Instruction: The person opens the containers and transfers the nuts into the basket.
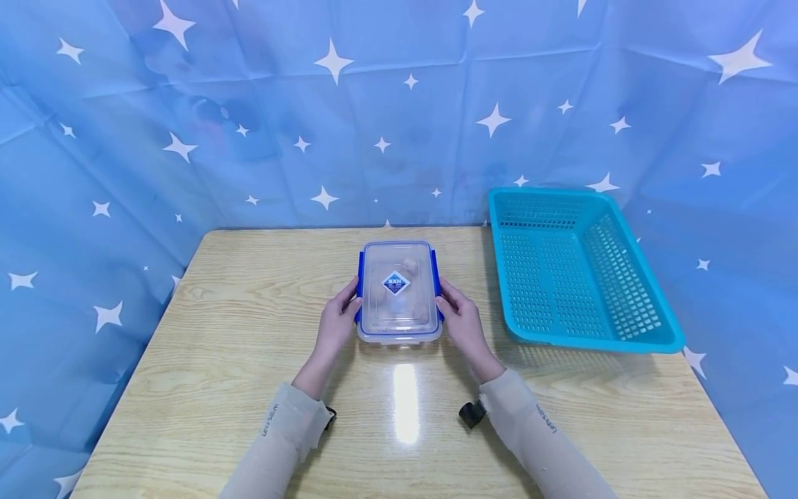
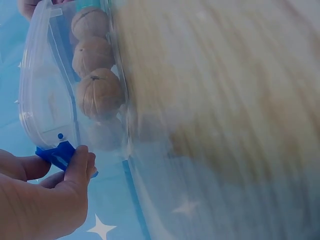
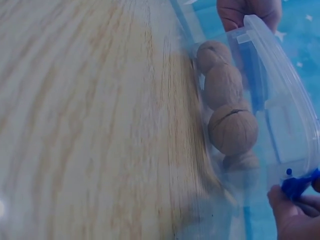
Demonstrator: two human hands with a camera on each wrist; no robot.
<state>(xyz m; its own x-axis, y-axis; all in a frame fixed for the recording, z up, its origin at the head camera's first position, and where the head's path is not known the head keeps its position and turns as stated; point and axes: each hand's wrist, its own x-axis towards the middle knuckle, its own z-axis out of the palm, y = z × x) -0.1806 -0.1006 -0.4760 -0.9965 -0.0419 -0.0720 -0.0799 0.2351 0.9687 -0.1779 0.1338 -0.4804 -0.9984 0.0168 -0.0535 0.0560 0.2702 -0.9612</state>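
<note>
A clear plastic food container [image 1: 399,315] with a blue-edged lid and a diamond-shaped label lies at the middle of the table. My left hand [image 1: 337,319] is at its left side, pinching the blue latch [image 2: 59,154] between thumb and fingers in the left wrist view. On the opposite side, my right hand [image 1: 463,322] pinches the other blue latch [image 3: 296,186]. Through the clear wall, several walnuts [image 2: 100,95] show on the container's bottom. The right wrist view shows walnuts [image 3: 232,129] lined up along the near wall.
A turquoise perforated basket [image 1: 592,343] stands on the right side of the wooden table [image 1: 237,360]. Behind the table hangs a blue curtain [image 1: 268,83] with white stars. Dark wrist cameras sit on both cuffs.
</note>
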